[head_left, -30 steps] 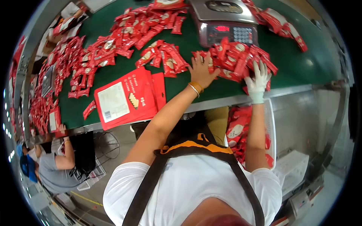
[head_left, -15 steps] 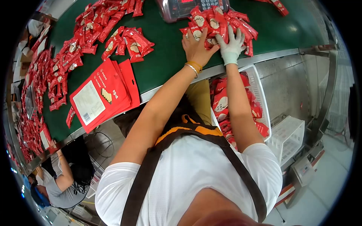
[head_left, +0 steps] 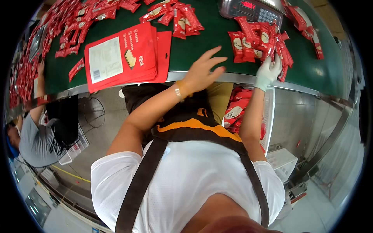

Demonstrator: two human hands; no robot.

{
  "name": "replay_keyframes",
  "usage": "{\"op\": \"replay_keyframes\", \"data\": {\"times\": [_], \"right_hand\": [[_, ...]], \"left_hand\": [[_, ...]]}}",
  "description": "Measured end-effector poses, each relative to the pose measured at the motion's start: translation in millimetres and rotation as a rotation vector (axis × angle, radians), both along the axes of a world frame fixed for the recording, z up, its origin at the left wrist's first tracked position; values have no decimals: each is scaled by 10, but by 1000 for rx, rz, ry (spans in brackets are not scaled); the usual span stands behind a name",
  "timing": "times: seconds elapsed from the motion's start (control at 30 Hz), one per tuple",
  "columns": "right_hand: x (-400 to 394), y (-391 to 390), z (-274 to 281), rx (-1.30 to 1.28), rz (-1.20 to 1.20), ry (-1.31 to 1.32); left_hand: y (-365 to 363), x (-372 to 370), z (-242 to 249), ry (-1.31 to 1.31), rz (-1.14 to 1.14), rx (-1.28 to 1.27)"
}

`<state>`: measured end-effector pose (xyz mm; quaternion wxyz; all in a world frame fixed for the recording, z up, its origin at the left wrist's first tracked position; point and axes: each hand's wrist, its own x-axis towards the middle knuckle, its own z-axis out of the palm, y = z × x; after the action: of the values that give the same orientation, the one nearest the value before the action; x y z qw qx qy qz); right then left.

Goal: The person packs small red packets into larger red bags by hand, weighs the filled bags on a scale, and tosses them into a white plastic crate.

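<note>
My left hand (head_left: 203, 73), bare and with a yellow band at the wrist, hovers over the near edge of the green table (head_left: 217, 42). Its fingers are spread and hold nothing. To its left lies a stack of flat red pouches (head_left: 145, 54) with a white label on the top one. My right hand (head_left: 269, 72) wears a white glove and touches the near side of a pile of small red packets (head_left: 265, 39). Its fingers are partly curled, and some packets hide what lies under them. Behind that pile stands a scale (head_left: 252, 11) with a lit red display.
More red packets (head_left: 182, 19) lie behind the pouches, and a large heap (head_left: 77, 23) spreads at the far left. Below the table edge, a white crate (head_left: 269, 112) holds red packages. Another white crate (head_left: 283, 163) stands lower right. A co-worker (head_left: 39, 136) is at the left.
My left hand has left the packet pile and moved left toward the pouches. My right hand remains at the pile. The view has shifted, so the table sits higher and the scale further right.
</note>
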<state>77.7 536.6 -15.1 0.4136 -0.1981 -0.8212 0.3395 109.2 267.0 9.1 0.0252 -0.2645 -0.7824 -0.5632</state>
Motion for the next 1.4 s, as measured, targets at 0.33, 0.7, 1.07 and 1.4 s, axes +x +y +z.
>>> {"op": "replay_keyframes", "data": {"times": [0.33,0.7,1.07,1.4], "right_hand": [[-987,-2554,326,361,505,-685],[-1016,-1486,-14,573,1013,-596],[-691,-1539,-3,412,866,-184],[-586,-1600,-153,620,804,-498]], "left_hand": [[-1556,273,-163,146,746,-804],[-1744,286,-528,188,573,-1041],[-1848,148,-478,75,573,-990],[-1701,-839,-147,-329,557,-1071]]}}
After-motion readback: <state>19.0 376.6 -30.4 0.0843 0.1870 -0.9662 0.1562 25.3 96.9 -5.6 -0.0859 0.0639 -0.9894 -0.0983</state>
